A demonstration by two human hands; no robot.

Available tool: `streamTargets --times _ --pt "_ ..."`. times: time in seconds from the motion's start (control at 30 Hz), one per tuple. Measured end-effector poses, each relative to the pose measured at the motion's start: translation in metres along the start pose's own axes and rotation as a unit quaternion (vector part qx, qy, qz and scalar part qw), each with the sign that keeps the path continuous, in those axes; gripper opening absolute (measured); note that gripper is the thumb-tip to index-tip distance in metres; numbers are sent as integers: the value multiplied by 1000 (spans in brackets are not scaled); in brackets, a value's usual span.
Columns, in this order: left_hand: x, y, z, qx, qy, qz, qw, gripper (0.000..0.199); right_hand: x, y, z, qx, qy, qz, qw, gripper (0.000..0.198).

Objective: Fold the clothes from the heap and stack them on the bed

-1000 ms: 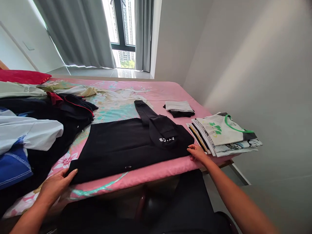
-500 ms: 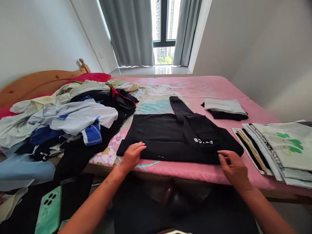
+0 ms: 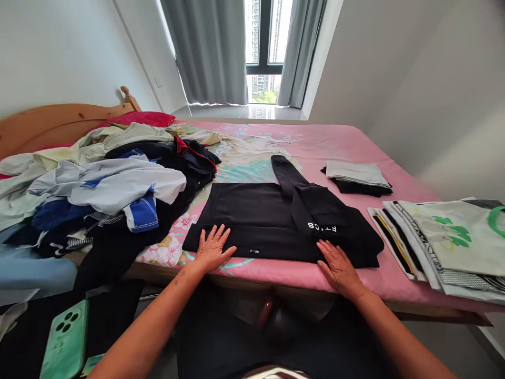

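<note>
A black long-sleeved top (image 3: 252,205) lies partly folded near the bed's front edge. White letters show on its right part, and one sleeve points toward the window. On the near left edge of the top, my left hand (image 3: 213,247) rests flat with its fingers spread. My right hand (image 3: 338,266) lies open too, its fingertips on the near edge below the white lettering. Neither hand grips the cloth.
To the left is a heap of loose clothes (image 3: 114,179). Folded garments form a small stack (image 3: 357,176) and a larger stack (image 3: 450,237) on the right of the pink bed sheet (image 3: 323,139). A green phone (image 3: 65,339) lies at lower left.
My left hand has flattened onto the top. My right hand has moved left along the near edge and opened from a curled shape. The view has shifted slightly.
</note>
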State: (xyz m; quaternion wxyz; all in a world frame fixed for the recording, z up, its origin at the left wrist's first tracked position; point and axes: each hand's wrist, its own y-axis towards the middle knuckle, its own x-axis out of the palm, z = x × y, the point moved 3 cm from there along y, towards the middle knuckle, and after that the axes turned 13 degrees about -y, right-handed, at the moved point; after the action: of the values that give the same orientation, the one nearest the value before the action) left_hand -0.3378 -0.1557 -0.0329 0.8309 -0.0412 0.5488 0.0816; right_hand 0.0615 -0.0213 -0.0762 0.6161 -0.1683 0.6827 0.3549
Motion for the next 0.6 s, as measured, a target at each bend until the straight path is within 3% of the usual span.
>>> streamTargets --times 0.1,0.2,0.27,0.37,0.47,0.6 --pt "-13 -1 -8 -1 -24 28 999 55 -8 1 -4 -13 12 25 1000 52" --pt "-35 -4 -35 -32 -25 111 993 48 -25 -4 1 12 26 83 996 47" --pt "-49 -7 -58 -66 -30 146 987 49 -38 -12 16 81 18 130 988 44" --pt "-63 -9 -92 -128 -79 145 978 51 -49 -29 49 219 -12 154 963 48" --pt "-68 -8 -112 -189 -207 134 950 53 -46 -42 83 315 7 92 945 57" --pt "-68 -2 -120 -235 -370 121 891 56 -33 -44 108 351 83 -63 931 55"
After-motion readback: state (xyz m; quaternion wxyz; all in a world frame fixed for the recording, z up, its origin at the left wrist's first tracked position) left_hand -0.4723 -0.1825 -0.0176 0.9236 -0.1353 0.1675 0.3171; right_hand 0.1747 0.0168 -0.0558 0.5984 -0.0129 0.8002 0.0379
